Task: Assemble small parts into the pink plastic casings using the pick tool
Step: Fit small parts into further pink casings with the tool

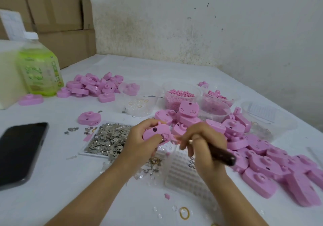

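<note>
gripping a pink casing (156,133) in my left hand (139,142), lens hole up; my right hand (204,144) clasps the pick tool (221,154), its handle slanting down-right.

Table (52,182) is carrying everything. Phone (19,153) is lying at the left edge. Bottle (39,68) is standing at far left, with cardboard boxes (57,19) stacked behind it. One heap of casings (95,86) is lying just right of the bottle; a larger heap (272,159) is spreading along the right side. Tubs of small parts (180,94) are sitting at centre back, between the two heaps. Tray of metal pieces (108,139) is resting right of the phone. Gridded tray (185,175) is lying beneath the hands, right of the metal pieces.
</note>
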